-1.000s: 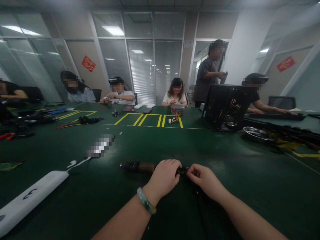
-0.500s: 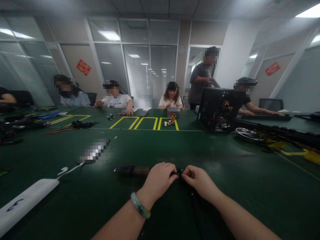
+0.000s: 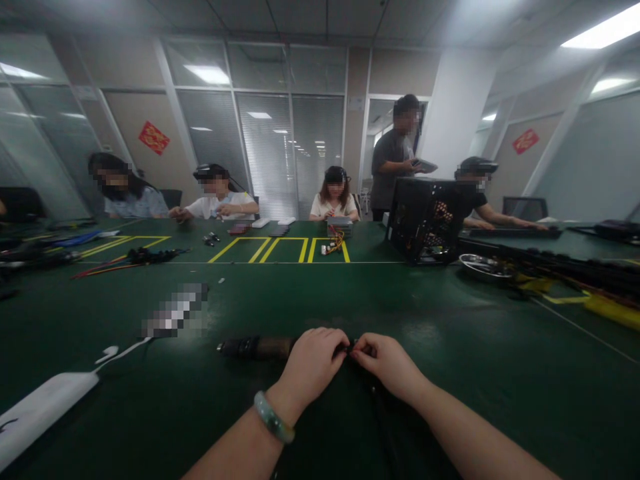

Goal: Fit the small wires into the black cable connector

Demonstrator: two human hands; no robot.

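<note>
A dark, pen-shaped electric screwdriver (image 3: 255,347) lies on the green table, its metal tip pointing left and its body brown behind a black nose. Curled over its right end is my left hand (image 3: 315,357), closed around it, with a jade bangle (image 3: 273,418) on the wrist. My right hand (image 3: 385,360) pinches at that same end, thumb and fingertips together, close to my left fingertips. A black cord (image 3: 383,420) runs from under the right hand toward me. The fingers hide the joint between cord and tool.
A white power strip (image 3: 50,407) lies at left, its cable leading to a blurred-out device (image 3: 175,312). A black computer case (image 3: 415,220) and a metal bowl (image 3: 485,265) stand at right. Loose cables (image 3: 145,255) lie at far left. Several people sit or stand across the green table (image 3: 300,293).
The view has shifted slightly, so things sit a little further left. Both hands keep their hold at the tool's end. Across the table, a seated person's hand has lifted off the table.
</note>
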